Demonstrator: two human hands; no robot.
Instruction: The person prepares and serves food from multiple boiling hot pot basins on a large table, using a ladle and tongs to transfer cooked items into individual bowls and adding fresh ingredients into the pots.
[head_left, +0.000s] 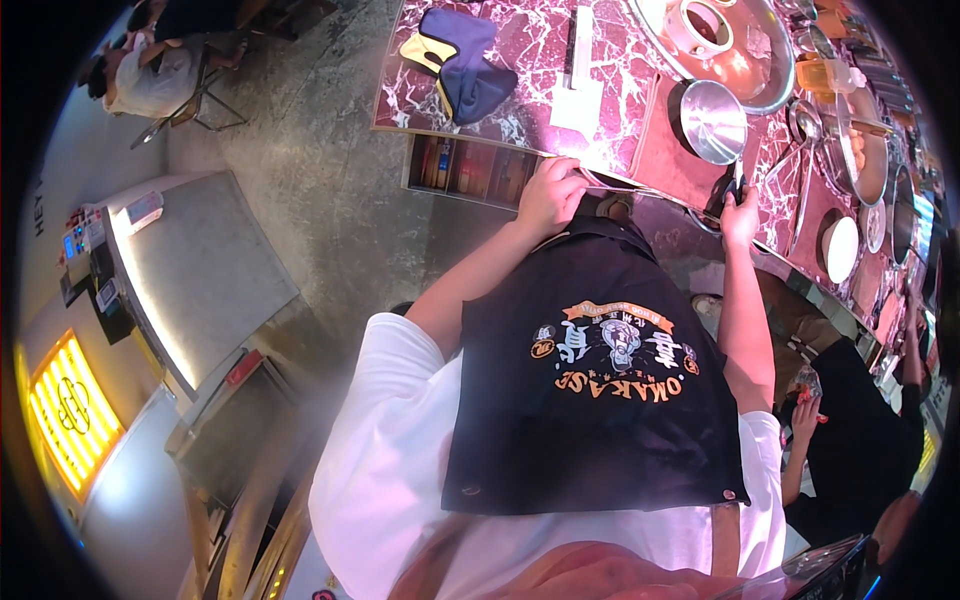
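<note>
My right hand (740, 217) grips the dark handle of a small metal saucepan (714, 122). The pan's shiny bowl is over a brown mat (667, 142) on the marble-patterned table (525, 90). At the front edge of that table is my left hand (555, 195), its fingers curled near the edge; whether they grip anything is unclear. Below and left of the edge, an open-fronted compartment (472, 169) shows partitions and packets inside. A black printed apron (600, 442) hangs over my front, below both hands.
A folded blue-and-yellow cloth (469, 64) lies at the table's left, near a white card (576, 105). A large round pan (765, 82) holds a ring-shaped container (699, 28). Rightward are ladles (805, 127) and a white bowl (840, 250). A person in black (862, 435) stands close at right.
</note>
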